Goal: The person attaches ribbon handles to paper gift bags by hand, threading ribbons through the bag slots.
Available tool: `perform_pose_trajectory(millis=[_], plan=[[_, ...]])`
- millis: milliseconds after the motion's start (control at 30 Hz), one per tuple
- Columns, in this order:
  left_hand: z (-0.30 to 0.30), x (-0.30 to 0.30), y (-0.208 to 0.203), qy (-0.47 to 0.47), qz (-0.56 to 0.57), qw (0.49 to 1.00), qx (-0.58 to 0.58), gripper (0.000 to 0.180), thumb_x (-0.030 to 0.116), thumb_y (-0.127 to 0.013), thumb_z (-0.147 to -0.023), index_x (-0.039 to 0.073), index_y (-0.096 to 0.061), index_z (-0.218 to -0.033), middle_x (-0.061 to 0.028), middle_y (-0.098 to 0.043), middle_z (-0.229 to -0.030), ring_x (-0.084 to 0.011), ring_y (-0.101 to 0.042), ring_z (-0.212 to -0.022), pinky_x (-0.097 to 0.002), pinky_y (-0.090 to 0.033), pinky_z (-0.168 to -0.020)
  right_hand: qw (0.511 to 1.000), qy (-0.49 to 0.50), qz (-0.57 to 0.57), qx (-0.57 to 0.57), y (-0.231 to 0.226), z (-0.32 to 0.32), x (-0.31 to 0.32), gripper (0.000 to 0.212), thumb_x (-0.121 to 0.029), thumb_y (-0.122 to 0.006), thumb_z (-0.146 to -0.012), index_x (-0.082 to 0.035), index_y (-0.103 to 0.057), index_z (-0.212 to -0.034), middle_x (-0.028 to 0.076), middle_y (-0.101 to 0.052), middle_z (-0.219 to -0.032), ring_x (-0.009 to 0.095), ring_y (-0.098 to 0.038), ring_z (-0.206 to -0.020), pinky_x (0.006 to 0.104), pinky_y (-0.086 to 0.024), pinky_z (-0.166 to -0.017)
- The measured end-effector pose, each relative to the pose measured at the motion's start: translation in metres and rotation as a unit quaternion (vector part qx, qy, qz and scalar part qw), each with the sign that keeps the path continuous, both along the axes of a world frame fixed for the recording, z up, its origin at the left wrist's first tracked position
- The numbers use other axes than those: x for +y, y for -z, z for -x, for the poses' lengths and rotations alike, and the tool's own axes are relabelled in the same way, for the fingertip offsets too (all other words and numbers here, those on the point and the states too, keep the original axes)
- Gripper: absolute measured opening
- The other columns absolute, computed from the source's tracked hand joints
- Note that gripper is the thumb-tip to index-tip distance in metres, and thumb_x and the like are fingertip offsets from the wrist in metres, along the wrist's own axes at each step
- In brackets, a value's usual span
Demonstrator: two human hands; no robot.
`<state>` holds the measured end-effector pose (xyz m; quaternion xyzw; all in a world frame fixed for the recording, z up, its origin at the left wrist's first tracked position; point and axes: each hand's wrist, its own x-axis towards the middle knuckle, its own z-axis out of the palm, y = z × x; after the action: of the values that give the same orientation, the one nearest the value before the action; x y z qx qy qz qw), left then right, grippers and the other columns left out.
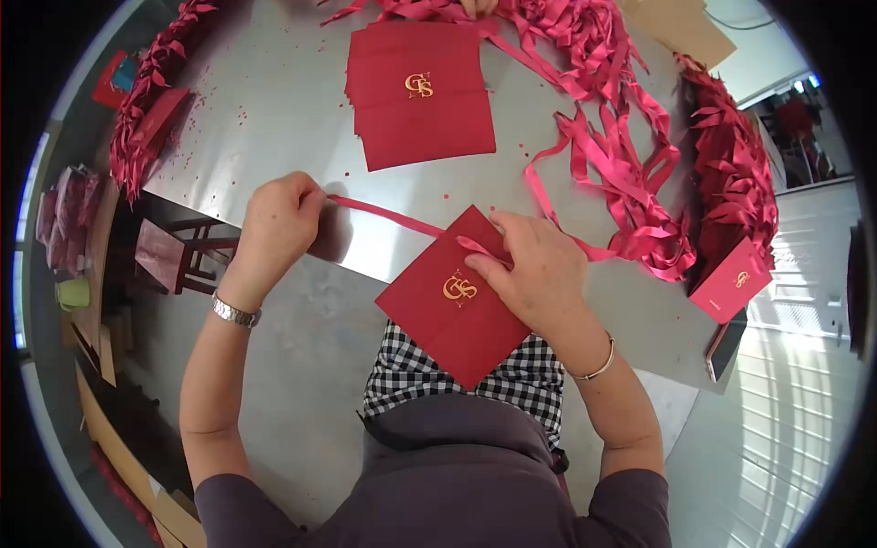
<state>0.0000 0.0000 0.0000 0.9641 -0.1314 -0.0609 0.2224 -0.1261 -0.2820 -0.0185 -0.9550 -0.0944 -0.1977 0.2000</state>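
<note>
A red square envelope with a gold emblem lies tilted at the near edge of the metal table. My right hand presses on its upper right corner, pinching a red satin ribbon there. My left hand is closed on the ribbon's other end and holds it stretched out to the left, just above the table.
A stack of red envelopes lies at the table's middle. A loose heap of red ribbons spreads to the right. Finished bow-tied envelopes pile at the right edge and the left edge. A phone lies near the right corner.
</note>
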Motion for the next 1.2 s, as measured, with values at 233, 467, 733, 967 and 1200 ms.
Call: perform_pose_trajectory(millis=[233, 467, 733, 967, 1200], plan=[[0.067, -0.016, -0.004, -0.022, 0.198, 0.96, -0.196, 0.042, 0.009, -0.069, -0.086, 0.001, -0.058, -0.125, -0.0143, -0.065, -0.105, -0.0201, -0.06, -0.07, -0.031, -0.05, -0.064, 0.997, -0.035, 0.041, -0.046, 0.005, -0.003, -0.003, 0.026, -0.028, -0.077, -0.073, -0.011, -0.059, -0.077, 0.003, -0.055, -0.072, 0.021, -0.057, -0.068, 0.0338, -0.045, -0.059], [0.142, -0.055, 0.035, -0.068, 0.389, 0.912, 0.11, 0.032, 0.007, -0.067, -0.09, -0.003, -0.057, -0.119, -0.0096, -0.066, -0.099, -0.0122, -0.063, -0.082, -0.0252, -0.053, -0.067, 0.996, -0.04, -0.011, -0.082, 0.009, -0.002, -0.001, 0.023, -0.024, -0.074, -0.076, -0.011, -0.057, -0.071, 0.005, -0.054, -0.07, 0.023, -0.057, -0.067, 0.0344, -0.045, -0.058], [0.12, -0.065, 0.021, -0.07, 0.429, 0.896, 0.092, 0.027, 0.001, -0.067, -0.088, -0.002, -0.061, -0.115, -0.0042, -0.064, -0.093, -0.0054, -0.055, -0.065, -0.0189, -0.045, -0.051, 0.998, 0.058, -0.006, 0.027, -0.012, -0.037, -0.124, 0.033, -0.034, -0.053, -0.092, -0.004, -0.067, -0.093, 0.015, -0.066, -0.097, 0.035, -0.062, -0.094, 0.0463, -0.049, -0.083], [0.066, -0.101, 0.014, 0.042, 0.294, 0.95, -0.093, 0.024, 0.0, -0.073, -0.077, 0.001, -0.067, -0.1, -0.0094, -0.064, -0.096, -0.0179, -0.062, -0.079, -0.0293, -0.051, -0.07, 0.995, -0.08, -0.064, -0.017, -0.021, 0.027, -0.126, 0.03, 0.007, -0.052, -0.075, -0.002, -0.064, -0.101, 0.015, -0.065, -0.094, 0.035, -0.061, -0.091, 0.0442, -0.049, -0.081], [0.049, -0.105, 0.013, 0.005, 0.281, 0.96, -0.002, 0.02, 0.003, -0.074, -0.076, 0.0, -0.067, -0.095, -0.0076, -0.062, -0.094, -0.0175, -0.061, -0.082, -0.0301, -0.051, -0.076, 0.999, -0.025, 0.019, 0.019, -0.017, 0.063, -0.108, 0.034, 0.001, -0.065, -0.075, -0.005, -0.062, -0.108, 0.011, -0.063, -0.085, 0.03, -0.06, -0.084, 0.0416, -0.046, -0.078]])
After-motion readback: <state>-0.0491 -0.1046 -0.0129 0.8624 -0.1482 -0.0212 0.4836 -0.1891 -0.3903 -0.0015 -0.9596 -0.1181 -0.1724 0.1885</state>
